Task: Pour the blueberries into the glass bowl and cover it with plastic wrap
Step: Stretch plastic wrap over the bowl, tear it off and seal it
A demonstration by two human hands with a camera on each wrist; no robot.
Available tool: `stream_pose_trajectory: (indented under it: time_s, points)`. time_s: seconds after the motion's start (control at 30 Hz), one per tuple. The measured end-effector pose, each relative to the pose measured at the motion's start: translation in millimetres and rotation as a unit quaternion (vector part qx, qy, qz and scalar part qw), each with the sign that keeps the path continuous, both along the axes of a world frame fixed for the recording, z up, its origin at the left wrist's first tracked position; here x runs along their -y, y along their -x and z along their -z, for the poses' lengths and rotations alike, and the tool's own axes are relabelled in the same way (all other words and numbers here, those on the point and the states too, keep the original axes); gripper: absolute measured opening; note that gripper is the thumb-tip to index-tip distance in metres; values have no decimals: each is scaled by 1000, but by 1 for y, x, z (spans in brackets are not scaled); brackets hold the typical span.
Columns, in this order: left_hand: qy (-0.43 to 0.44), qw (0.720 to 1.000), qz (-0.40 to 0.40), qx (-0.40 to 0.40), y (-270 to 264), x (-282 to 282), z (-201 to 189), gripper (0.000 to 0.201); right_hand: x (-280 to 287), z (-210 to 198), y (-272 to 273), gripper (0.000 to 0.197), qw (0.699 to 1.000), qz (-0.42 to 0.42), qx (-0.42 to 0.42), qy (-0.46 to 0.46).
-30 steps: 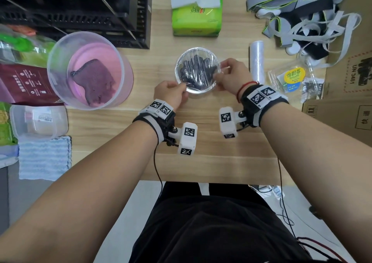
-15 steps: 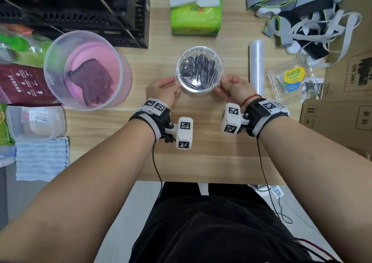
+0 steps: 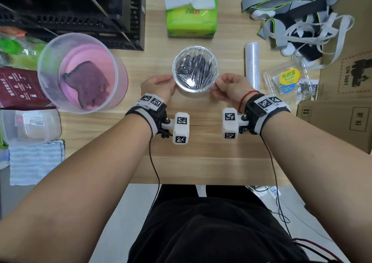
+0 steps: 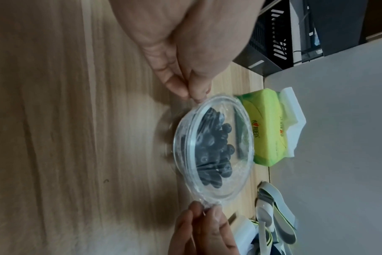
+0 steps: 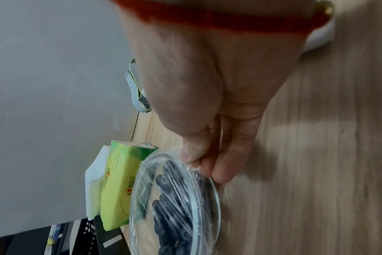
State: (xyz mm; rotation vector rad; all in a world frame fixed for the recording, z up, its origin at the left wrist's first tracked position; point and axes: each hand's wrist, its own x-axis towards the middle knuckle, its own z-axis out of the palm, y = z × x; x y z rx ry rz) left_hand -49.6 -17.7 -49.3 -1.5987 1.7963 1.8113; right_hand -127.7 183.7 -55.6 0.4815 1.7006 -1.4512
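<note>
Sitting between the two hands, the glass bowl (image 3: 195,69) stands upright on the wooden table (image 3: 201,152), close to the middle of the head view. The left hand (image 3: 158,87) is at about 8 o'clock of the bowl and the right hand (image 3: 231,87) at about 4 o'clock, both equally near, so the bowl lies just ahead of the fingertips on each side.

The left wrist view shows the left fingers (image 4: 181,86) pressed together at the rim, where they seem to pinch the edge of the plastic wrap (image 3: 199,75). In the right wrist view the right thumb and fingers (image 5: 225,165) are curled on the film at the opposite rim. I judge both hands are pulling the loose film down along the bowl's outer wall, so the next move turns on this pull from two opposite sides.

The bowl is round and has no long axis. It is clear, with the dark blueberries (image 3: 191,64) heaped inside, a little toward 11 o'clock. The wrap is already stretched over the mouth; it shines and has fine wrinkles that run across. The task looks almost finished.

The roll of wrap (image 3: 252,65) lies at 3 o'clock of the bowl, its long axis from 12 to 6, and the empty blueberry box (image 3: 285,81) is beyond it.
</note>
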Motion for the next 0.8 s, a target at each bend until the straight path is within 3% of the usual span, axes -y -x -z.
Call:
stream_pose_trajectory:
  time_s: [0.17, 0.3, 0.43, 0.67, 0.8]
  points:
    - [-34, 998, -54, -11, 17, 0, -6, 15, 2, -6, 9, 7, 999, -24, -28, -36]
    - [27, 999, 35, -12, 18, -2, -5, 13, 14, -14, 21, 13, 996, -21, -65, -54]
    - [17, 999, 44, 15, 19, 2, 2, 11, 19, -13, 23, 14, 985, -39, -126, -113]
    - [14, 999, 21, 24, 25, -2, 0, 11, 5, -13, 13, 31, 991, -61, -87, -86]
    - [26, 999, 33, 29, 27, -2, -1, 11, 0, -14, 15, 26, 994, -67, -55, -72]
